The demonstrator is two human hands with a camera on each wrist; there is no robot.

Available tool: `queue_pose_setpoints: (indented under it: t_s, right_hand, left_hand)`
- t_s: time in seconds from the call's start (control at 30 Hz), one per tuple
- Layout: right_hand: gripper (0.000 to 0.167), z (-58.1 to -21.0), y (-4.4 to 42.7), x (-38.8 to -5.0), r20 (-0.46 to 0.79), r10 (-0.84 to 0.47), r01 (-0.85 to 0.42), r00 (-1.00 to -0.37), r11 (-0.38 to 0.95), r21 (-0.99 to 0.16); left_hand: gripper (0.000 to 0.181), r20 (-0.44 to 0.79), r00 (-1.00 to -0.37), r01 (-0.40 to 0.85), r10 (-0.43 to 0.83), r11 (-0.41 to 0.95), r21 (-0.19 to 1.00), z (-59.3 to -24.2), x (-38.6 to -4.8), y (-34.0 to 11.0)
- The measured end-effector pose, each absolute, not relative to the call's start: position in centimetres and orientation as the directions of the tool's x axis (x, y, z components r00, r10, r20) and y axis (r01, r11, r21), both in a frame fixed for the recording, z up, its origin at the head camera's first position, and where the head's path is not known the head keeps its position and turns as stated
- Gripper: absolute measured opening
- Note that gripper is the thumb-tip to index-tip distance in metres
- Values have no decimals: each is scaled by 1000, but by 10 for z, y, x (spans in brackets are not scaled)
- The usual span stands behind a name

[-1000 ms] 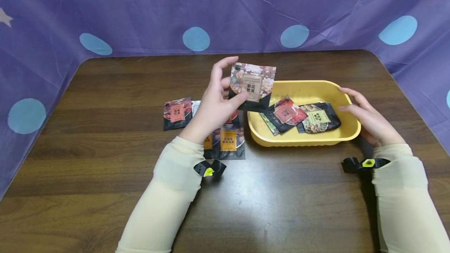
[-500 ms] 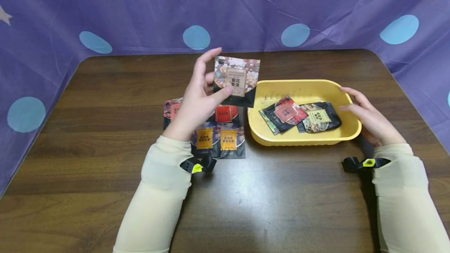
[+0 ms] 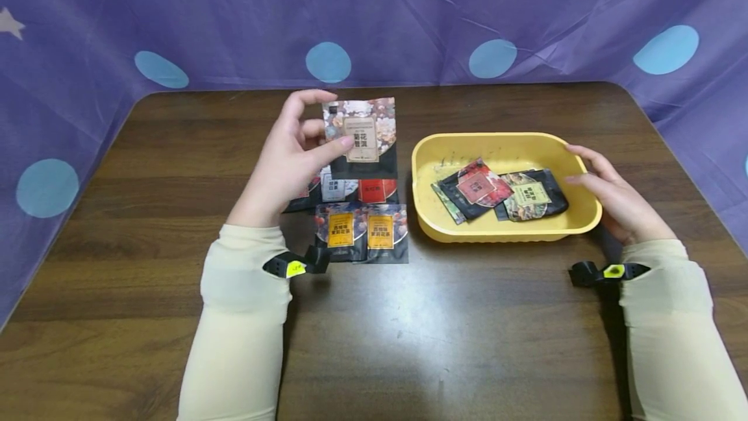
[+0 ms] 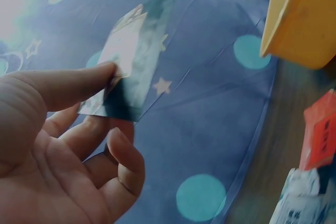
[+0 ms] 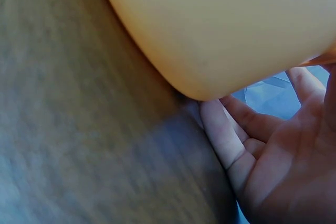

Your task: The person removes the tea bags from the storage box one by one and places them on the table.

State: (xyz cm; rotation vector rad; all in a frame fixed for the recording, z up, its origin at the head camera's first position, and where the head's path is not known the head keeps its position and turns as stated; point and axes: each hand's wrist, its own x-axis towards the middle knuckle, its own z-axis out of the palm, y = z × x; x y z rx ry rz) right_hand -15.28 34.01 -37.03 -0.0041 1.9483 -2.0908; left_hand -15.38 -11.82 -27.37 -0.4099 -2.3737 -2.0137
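Observation:
My left hand [image 3: 286, 158] pinches a tea sachet [image 3: 374, 164] with a floral top and black base, raised above the table with its label facing me. In the left wrist view the thumb presses one face of this sachet [image 4: 139, 66] and fingers lie behind it. Below it lie sachets with orange labels [image 3: 341, 234], a red one [image 3: 374, 191] and a white one [image 3: 334, 190]; another at the left is mostly covered by the hand. At the right end of a yellow basin [image 3: 497, 237], my right hand [image 3: 622, 203] grips the rim, thumb inside, fingers outside against the wall [image 5: 220, 35].
Inside the basin lie a red-labelled sachet [image 3: 476, 187], a green-labelled one [image 3: 530, 195] and a partly covered greenish one [image 3: 448, 203]. The wooden table [image 3: 467, 330] runs back to a purple curtain [image 3: 397, 25] with stars and blue dots.
My left hand has carried the floral sachet leftward, from the basin's left edge to above the sachets on the table. The right hand and basin have stayed put.

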Motion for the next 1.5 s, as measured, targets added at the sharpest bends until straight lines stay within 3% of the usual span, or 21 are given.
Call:
queue_pose_setpoints:
  t_s: [0.3, 0.87, 1.17, 1.5]
  right_hand:
    - [47, -370, 340, -153, -193, -203, 205, -960, -38, -978]
    - [46, -368, 341, -154, -221, -187, 225, -957, 1, -974]
    - [46, -369, 341, -154, -220, -195, 226, -956, -8, -974]
    - [47, -369, 341, -154, -214, -195, 221, -957, -11, -975]
  left_hand:
    - [46, 13, -975, 98, 221, 381, 919, -272, -154, -142]
    - [50, -257, -929, -27, 266, 645, 764, -283, -160, -171]
    - [45, -278, -913, 24, 299, 719, 695, -297, -164, -187]
    - [42, -343, -895, -20, 284, 744, 668, -303, -162, -203]
